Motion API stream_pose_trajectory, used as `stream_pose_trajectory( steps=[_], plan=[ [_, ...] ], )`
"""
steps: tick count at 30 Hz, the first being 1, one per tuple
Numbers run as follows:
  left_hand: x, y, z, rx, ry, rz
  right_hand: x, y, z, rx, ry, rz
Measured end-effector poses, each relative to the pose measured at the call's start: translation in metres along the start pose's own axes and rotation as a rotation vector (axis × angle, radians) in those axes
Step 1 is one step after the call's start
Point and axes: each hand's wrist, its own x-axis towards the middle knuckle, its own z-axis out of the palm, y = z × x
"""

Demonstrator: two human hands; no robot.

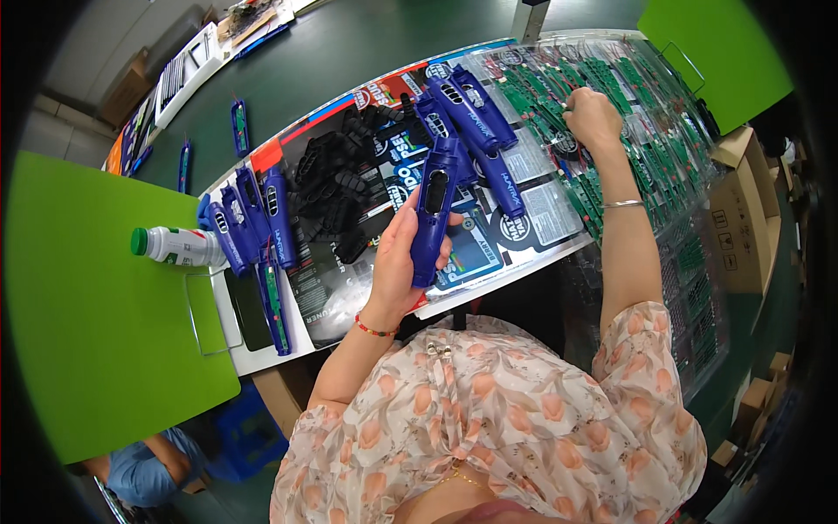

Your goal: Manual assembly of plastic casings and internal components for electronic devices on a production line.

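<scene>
My left hand (397, 259) is wrapped round a long blue-purple plastic casing (429, 240) with an oval opening near its upper end. It holds the casing tilted over the near edge of the table. My right hand (595, 122) reaches out to rows of green circuit boards (642, 131) with thin wires, laid on clear plastic trays. Its fingers are bent together over the boards, and whatever they pinch is hidden. More blue-purple casings (471, 118) lie beyond my left hand. To the left of it is a heap of black plastic parts (336, 170).
Further left lie several casings (278, 214), one with a green board inside, and a white bottle with a green cap (179, 245). Green panels (96, 297) flank the table on both sides. A cardboard box (746, 210) stands right. Another person (153, 467) sits at lower left.
</scene>
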Motion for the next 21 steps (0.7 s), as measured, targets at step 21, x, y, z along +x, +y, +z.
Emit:
stream_pose_trajectory(
  steps=[21],
  plan=[
    [0.007,0.005,-0.006,-0.062,0.053,-0.032,-0.093,-0.074,-0.070,1.450,-0.054,-0.216]
  ],
)
